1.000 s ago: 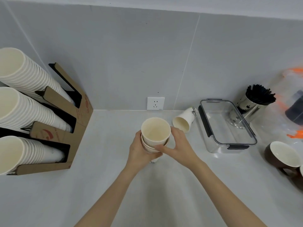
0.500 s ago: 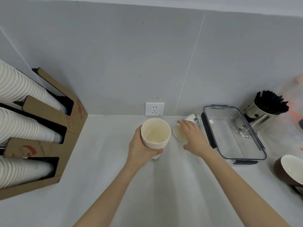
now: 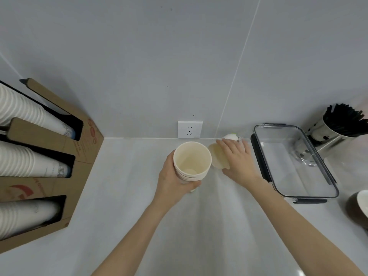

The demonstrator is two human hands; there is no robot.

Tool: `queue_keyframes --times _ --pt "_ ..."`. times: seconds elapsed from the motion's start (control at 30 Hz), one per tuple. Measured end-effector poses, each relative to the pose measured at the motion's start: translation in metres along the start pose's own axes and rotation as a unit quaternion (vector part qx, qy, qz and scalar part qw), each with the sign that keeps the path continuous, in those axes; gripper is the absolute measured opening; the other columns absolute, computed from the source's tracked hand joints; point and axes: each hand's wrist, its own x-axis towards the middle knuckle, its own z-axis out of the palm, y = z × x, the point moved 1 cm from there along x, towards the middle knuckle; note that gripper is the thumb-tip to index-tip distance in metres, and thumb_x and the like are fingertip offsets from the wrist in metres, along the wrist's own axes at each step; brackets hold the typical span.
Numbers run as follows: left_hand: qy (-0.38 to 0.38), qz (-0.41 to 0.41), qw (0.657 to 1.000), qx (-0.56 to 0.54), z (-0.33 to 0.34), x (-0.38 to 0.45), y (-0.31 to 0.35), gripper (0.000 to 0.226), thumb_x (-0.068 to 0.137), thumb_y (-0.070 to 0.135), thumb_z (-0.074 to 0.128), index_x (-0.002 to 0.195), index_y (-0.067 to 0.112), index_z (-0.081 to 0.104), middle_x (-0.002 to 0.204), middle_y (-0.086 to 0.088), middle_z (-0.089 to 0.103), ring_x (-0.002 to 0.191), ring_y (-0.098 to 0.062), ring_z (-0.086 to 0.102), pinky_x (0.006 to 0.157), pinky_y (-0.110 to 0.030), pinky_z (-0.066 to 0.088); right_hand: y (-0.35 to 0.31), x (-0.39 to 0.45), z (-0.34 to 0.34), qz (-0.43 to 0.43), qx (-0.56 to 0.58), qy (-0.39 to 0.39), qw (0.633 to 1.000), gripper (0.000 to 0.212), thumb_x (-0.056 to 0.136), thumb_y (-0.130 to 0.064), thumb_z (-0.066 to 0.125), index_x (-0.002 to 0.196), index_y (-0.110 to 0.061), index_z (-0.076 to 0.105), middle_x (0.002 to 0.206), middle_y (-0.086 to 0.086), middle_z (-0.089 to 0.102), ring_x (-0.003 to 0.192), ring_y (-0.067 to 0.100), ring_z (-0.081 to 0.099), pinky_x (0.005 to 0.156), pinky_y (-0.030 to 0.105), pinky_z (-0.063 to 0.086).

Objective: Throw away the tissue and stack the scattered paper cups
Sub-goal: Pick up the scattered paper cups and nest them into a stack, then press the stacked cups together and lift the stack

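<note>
My left hand (image 3: 172,182) grips a stack of cream paper cups (image 3: 191,162), held upright over the counter with the open mouth facing up. Just to its right a single paper cup (image 3: 218,156) lies on its side near the back wall, mouth toward me. My right hand (image 3: 238,162) lies over that cup with fingers curled around its body. No tissue is visible.
A cardboard dispenser (image 3: 83,148) with three rows of white cups stands at the left. A clear lidded container (image 3: 294,162) sits right of my right hand, with a steel holder of black sticks (image 3: 334,128) behind it and a brown mug (image 3: 358,206) at the right edge. A wall socket (image 3: 190,129) is behind the stack.
My right hand left the stack, moved right and closed over the cup lying on its side. The left hand kept hold of the stack. The view shifted right.
</note>
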Motion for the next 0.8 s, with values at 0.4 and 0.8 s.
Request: queue_keyframes --times 0.4,0.8 --pt "-0.001 -0.034 0.999 0.007 -0.002 0.003 -0.001 0.084 0.049 0.015 0.088 0.113 0.041 0.04 0.108 0.02 0.056 0.098 -0.001 0.057 0.071 -0.003 0.045 -0.055 0.002 -0.145 0.123 0.519 0.09 0.841 0.082 0.05 -0.056 0.07 0.124 -0.034 0.041 0.118 -0.024 0.051 0.107 -0.007 0.05 0.088 0.007 0.041" --pt "0.006 -0.044 0.998 0.052 -0.013 0.002 0.008 0.089 0.048 0.017 0.087 0.124 0.025 0.041 0.107 0.011 0.056 0.099 -0.012 0.055 0.079 -0.021 0.044 -0.08 -0.01 -0.08 0.137 0.458 -0.097 0.873 0.077 0.074 -0.045 0.067 0.139 -0.022 0.031 0.138 -0.004 0.043 0.129 0.013 0.036 0.105 0.029 0.029"
